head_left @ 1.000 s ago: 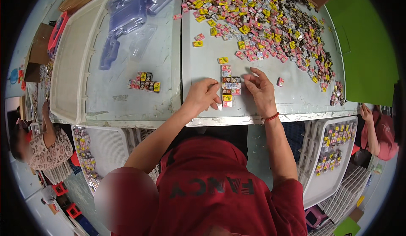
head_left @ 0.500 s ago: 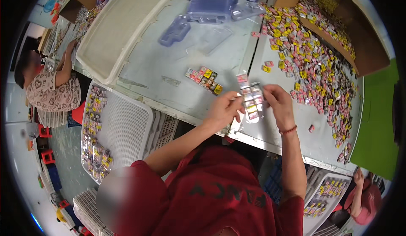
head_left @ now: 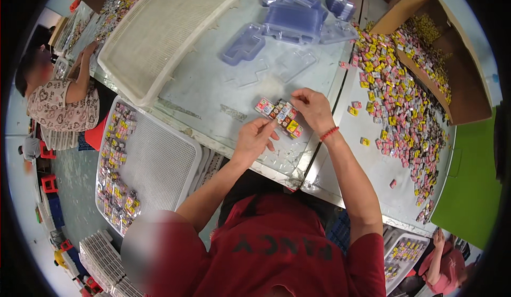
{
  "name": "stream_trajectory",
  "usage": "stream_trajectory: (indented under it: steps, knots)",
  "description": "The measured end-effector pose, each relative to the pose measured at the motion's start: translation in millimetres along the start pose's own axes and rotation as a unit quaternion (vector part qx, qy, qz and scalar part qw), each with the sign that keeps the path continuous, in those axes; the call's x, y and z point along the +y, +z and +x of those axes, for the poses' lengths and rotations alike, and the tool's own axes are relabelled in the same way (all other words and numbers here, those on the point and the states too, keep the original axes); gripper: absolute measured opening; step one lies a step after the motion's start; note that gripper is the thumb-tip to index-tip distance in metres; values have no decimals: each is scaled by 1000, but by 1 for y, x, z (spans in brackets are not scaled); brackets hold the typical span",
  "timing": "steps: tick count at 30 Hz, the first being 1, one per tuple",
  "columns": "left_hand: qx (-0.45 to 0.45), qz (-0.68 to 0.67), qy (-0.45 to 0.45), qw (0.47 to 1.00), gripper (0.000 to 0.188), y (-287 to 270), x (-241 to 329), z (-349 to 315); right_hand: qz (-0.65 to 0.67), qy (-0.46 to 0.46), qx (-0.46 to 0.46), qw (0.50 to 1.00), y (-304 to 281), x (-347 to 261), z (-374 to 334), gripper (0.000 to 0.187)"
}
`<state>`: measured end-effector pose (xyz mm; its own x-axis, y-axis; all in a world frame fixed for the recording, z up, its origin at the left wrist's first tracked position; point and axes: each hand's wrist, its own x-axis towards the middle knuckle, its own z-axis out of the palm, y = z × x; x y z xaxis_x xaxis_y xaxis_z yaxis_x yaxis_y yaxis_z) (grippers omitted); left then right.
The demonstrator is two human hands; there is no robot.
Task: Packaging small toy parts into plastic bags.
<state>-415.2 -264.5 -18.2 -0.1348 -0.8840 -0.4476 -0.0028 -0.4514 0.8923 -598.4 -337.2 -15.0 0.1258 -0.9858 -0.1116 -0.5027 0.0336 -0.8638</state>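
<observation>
A small cluster of square packets, pink, black, white and yellow, lies at the front of the table, in what looks like clear plastic trays. Its near left edge is pinched between the thumb and fingers of my left hand. My right hand, with a red bead bracelet on the wrist, has its fingers closed at the cluster's far right edge. Fingers partly cover the packets. Whether one tray lies on another there, I cannot tell.
A large heap of loose packets spreads on the right from a tipped cardboard box. Stacked clear bluish trays stand at the back, a white crate back left. A lower-left basket holds filled trays. Two people sit nearby.
Both hands have moved left across the table seam with the filled clear tray, from above the right-hand table to the packets lying on the left. The view has shifted slightly.
</observation>
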Motion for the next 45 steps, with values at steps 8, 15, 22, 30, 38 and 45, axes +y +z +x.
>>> stream_trajectory:
  steps: [8, 15, 22, 30, 38, 45]
  knots:
    - [165, 331, 220, 902, 30, -50, 33, 19, -81, -18, 143, 986, -28, 32, -61, 23]
    - [242, 548, 450, 662, 70, -81, 71, 147, 13, -8, 171, 985, -29, 44, -98, 18]
    - [237, 543, 258, 763, 86, -62, 78, 171, 46, -39, 200, 978, -26, 47, -111, 14]
    - [124, 253, 337, 899, 75, -32, 122, 121, 93, -53, 195, 975, -29, 49, -110, 13]
    - [-144, 552, 506, 647, 82, 78, 98, 152, 108, -65, 209, 970, -23, 54, -110, 13]
    - [-63, 450, 483, 749, 73, 29, 114, 154, 110, -76, 220, 966, -23, 57, -110, 13]
